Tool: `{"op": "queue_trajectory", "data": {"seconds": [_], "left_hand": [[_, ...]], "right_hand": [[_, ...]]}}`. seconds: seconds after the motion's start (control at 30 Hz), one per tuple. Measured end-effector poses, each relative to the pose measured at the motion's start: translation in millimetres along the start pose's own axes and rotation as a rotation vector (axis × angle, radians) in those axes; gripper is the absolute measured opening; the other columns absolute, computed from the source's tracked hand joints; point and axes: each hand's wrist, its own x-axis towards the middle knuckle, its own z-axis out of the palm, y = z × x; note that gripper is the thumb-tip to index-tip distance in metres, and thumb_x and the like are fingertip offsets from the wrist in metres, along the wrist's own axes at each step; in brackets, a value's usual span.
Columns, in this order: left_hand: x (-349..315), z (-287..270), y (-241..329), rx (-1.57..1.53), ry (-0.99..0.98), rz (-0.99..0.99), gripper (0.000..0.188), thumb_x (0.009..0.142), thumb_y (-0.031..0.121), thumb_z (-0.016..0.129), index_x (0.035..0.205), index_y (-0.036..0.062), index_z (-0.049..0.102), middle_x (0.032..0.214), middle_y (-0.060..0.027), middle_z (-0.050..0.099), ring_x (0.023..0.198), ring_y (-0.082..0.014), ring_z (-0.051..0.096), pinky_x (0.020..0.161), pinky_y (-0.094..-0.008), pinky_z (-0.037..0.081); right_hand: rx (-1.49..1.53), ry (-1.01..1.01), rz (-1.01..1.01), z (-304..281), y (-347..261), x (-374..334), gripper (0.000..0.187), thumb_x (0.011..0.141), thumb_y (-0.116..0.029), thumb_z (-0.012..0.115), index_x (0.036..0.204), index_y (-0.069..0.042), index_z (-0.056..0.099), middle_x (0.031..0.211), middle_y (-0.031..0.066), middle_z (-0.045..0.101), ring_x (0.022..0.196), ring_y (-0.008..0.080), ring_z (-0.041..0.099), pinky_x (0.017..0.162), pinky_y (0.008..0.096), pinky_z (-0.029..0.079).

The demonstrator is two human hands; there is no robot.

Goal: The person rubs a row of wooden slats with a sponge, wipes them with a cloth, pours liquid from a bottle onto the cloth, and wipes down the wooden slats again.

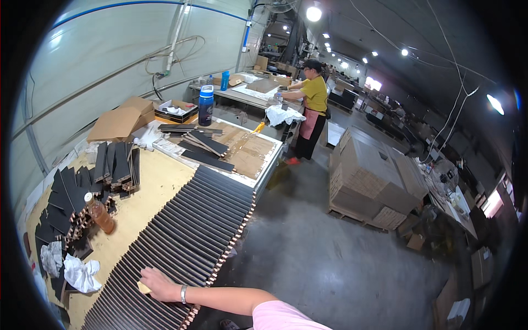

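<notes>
My right hand [159, 284], with a metal band on its wrist, rests on a long row of dark strips [181, 220]. The fingers are closed around a small pale-yellow block [144, 287], perhaps a sponge; most of it is hidden. Dozens of the strips lie side by side, and their ends along the table edge show bare light wood. The right forearm comes in from the lower right in a pink sleeve. My left hand is out of the picture.
Left lie loose dark strips [66, 190], a bottle of amber liquid [99, 213] and a crumpled white cloth [81, 273]. Beyond are more strips [206, 144], a blue-topped bottle [205, 105] and a cardboard box [122, 121]. A person [314, 99] works farther off; a pallet stack [368, 176] stands right.
</notes>
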Motion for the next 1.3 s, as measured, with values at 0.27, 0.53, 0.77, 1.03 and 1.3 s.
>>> {"op": "queue_trajectory", "data": {"seconds": [0.27, 0.53, 0.77, 1.03, 1.3], "left_hand": [[-11, 16, 9, 0.046, -0.025, 0.021, 0.026, 0.097, 0.012, 0.084, 0.117, -0.0033, 0.089, 0.103, -0.0159, 0.089, 0.095, -0.0249, 0.081, 0.09, -0.0484, 0.064], [-36, 20, -1, 0.073, -0.042, 0.041, 0.025, 0.097, 0.012, 0.084, 0.117, -0.0032, 0.089, 0.103, -0.0159, 0.089, 0.095, -0.0249, 0.081, 0.089, -0.0483, 0.064], [-52, -1, -28, 0.066, -0.039, 0.048, 0.025, 0.097, 0.013, 0.084, 0.116, -0.0032, 0.089, 0.102, -0.016, 0.089, 0.094, -0.0248, 0.081, 0.089, -0.0482, 0.064], [-65, -19, -67, 0.061, -0.034, 0.053, 0.024, 0.098, 0.013, 0.084, 0.115, -0.0031, 0.089, 0.101, -0.016, 0.089, 0.093, -0.0248, 0.08, 0.088, -0.0482, 0.064], [-94, -51, -155, 0.005, -0.002, 0.016, 0.024, 0.098, 0.013, 0.084, 0.115, -0.003, 0.089, 0.1, -0.016, 0.089, 0.093, -0.0247, 0.08, 0.088, -0.0481, 0.064]], "right_hand": [[-0.091, 0.256, 0.148, -71, 22, -24, 0.023, 0.088, -0.003, 0.083, 0.111, -0.005, 0.078, 0.122, 0.0168, 0.068, 0.12, 0.0405, 0.066, 0.102, 0.0533, 0.056], [-0.221, 0.27, 0.294, -80, 20, -58, 0.027, 0.091, -0.004, 0.084, 0.117, -0.004, 0.079, 0.127, 0.0161, 0.068, 0.126, 0.0406, 0.065, 0.108, 0.0543, 0.055], [-0.094, 0.077, 0.134, -34, -46, -86, 0.031, 0.089, -0.007, 0.088, 0.119, -0.005, 0.082, 0.129, 0.0145, 0.067, 0.128, 0.0378, 0.065, 0.107, 0.0526, 0.054], [-0.195, 0.356, 0.263, -58, -59, -86, 0.024, 0.09, -0.005, 0.082, 0.113, -0.006, 0.077, 0.124, 0.0159, 0.067, 0.124, 0.0407, 0.065, 0.106, 0.0538, 0.055], [0.015, 0.113, 0.119, 22, -151, -121, 0.035, 0.074, -0.01, 0.09, 0.104, -0.007, 0.074, 0.116, 0.0206, 0.071, 0.113, 0.0454, 0.068, 0.1, 0.0566, 0.057]]}}
